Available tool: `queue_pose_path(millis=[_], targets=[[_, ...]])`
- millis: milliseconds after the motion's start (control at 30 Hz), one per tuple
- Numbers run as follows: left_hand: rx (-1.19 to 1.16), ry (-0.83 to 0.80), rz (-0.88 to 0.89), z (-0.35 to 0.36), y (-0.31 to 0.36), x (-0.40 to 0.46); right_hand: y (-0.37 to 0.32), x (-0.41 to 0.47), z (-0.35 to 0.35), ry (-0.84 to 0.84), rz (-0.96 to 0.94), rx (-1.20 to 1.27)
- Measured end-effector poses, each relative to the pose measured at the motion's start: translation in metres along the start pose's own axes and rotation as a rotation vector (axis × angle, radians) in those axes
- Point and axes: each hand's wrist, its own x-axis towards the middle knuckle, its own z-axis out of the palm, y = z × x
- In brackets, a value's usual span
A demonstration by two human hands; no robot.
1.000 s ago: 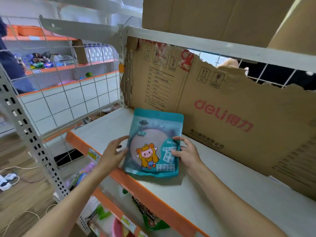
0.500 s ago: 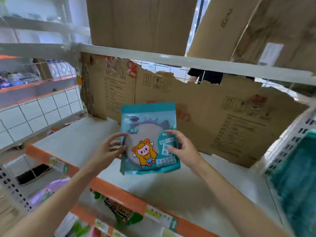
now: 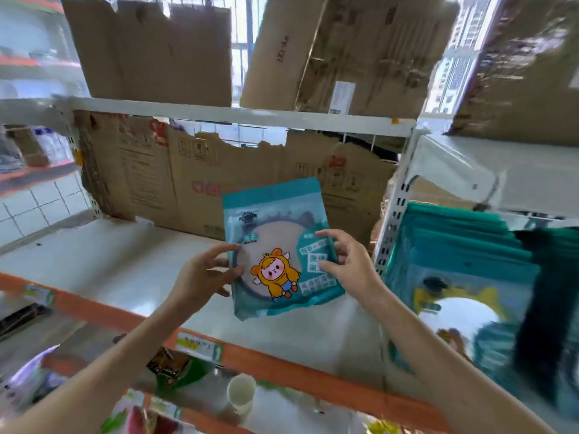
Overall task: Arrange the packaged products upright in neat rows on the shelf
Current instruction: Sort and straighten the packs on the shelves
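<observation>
Store aisle, metal shelving: a pale shelf (image 3: 103, 264) with an orange front edge (image 3: 282, 369) carrying price labels, backed by a torn brown cardboard sheet (image 3: 163, 180); more flattened cardboard (image 3: 150, 48) stands on the tier above. One teal packaged product (image 3: 275, 249) — a flat pouch with a round window and a cartoon figure in an orange hood — is held above the shelf surface near its right end, roughly upright, tilted slightly, its printed face toward the camera. Left hand (image 3: 203, 274) pinches the pouch's left edge, thumb on the front, fingers behind. Right hand (image 3: 347, 264) holds the right edge, its grip curled round it with fingertips on the front. In the neighbouring bay to the right, past a white perforated upright (image 3: 391, 220), a row of similar teal pouches (image 3: 463, 255) stands upright — blurred. On the lower tier, a white paper cup (image 3: 240, 393) and assorted packets, indistinct.
</observation>
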Motion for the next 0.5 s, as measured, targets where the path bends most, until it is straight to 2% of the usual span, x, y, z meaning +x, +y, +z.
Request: queue_pose_path(millis=[167,367,500], targets=[[0.224,0.031,0.099,0.042,0.016,-0.035,0.011,-0.039,-0.039,0.014,0.011,0.028],[0.223,-0.008,0.129,0.095,0.025,-0.066,0.019,-0.087,-0.083,0.102,0.027,0.021],[0.165,-0.159,0.133,0.126,0.031,-0.077,0.02,-0.119,-0.111,0.203,0.045,0.009]])
